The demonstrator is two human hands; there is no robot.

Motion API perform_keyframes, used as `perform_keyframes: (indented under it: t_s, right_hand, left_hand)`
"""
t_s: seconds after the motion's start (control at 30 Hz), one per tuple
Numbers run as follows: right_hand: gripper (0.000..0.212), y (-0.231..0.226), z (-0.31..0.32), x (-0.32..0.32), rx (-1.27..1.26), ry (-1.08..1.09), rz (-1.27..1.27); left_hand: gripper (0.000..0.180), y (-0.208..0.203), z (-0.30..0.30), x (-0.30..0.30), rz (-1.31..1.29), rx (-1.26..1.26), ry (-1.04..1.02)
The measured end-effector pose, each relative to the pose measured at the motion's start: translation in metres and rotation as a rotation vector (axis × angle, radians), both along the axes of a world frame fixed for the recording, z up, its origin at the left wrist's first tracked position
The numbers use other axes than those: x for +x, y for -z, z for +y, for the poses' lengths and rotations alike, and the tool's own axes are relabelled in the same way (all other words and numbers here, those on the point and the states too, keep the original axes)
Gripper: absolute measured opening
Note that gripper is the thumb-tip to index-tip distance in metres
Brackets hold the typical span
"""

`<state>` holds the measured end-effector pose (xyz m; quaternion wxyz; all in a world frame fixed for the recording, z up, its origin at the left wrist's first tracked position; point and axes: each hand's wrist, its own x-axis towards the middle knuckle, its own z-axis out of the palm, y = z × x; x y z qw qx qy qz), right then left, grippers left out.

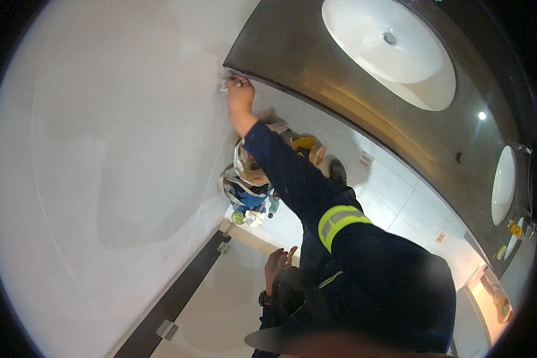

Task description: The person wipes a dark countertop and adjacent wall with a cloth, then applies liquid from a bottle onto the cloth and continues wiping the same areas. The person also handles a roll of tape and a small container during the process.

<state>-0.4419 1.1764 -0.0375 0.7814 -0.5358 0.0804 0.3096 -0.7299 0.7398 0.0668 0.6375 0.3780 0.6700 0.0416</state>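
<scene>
Pale and soft in appearance, a small scrap (224, 86) is noted at upper centre of the frame, pinched in the curled fingers of the right hand (240, 92). It is held at the whitish wall (131, 119), just beside the corner of the dark counter (280, 51); whether the wall is touched cannot be told owing to blur. The scrap is judged light, pliable and not fragile; hold is best taken by bunching it between thumb and fingertips, with knuckles kept clear of the counter's hard edge.

At lower centre, a slim tan piece (292, 255) is gripped lightly by the left hand (274, 265), one end projecting. Its material cannot be established. It is judged light and fairly stiff, and is best grasped near its lower end.

Between the hands, a blue bag (247, 196) and a greenish bottle (273, 207) are observed on the pale floor (400, 206), well apart from either grip.
</scene>
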Motion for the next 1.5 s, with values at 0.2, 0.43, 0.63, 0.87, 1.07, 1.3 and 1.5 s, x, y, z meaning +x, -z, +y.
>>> perform_keyframes:
  t_s: [0.2,0.43,0.63,0.87,1.07,1.3,1.5]
  right_hand:
    - [0.013,0.024,-0.026,0.030,-0.488,-0.485,-0.476]
    - [0.017,0.034,-0.073,0.021,0.318,-0.173,0.770]
    - [0.016,0.039,-0.061,0.028,0.634,-0.200,0.840]
    - [0.016,0.008,-0.036,0.030,0.468,-0.053,0.740]
    - [0.009,-0.006,-0.032,0.017,0.136,-0.061,0.127]
    - [0.014,0.001,-0.017,0.031,0.024,-0.109,0.114]
    - [0.018,0.035,-0.006,0.027,0.129,0.051,0.182]
  left_hand:
    - [0.040,-0.006,0.015,0.007,0.016,0.031,0.056]
    - [0.038,-0.025,0.012,0.018,0.048,0.017,0.013]
    - [0.039,-0.022,0.018,0.021,0.032,-0.010,0.016]
    - [0.038,-0.002,0.007,0.003,-0.024,0.052,0.029]
    - [0.037,-0.011,0.010,0.007,-0.016,-0.009,-0.031]
    - [0.038,-0.001,0.007,0.005,-0.009,-0.029,-0.001]
    - [0.037,0.003,0.004,0.011,-0.080,0.110,0.150]
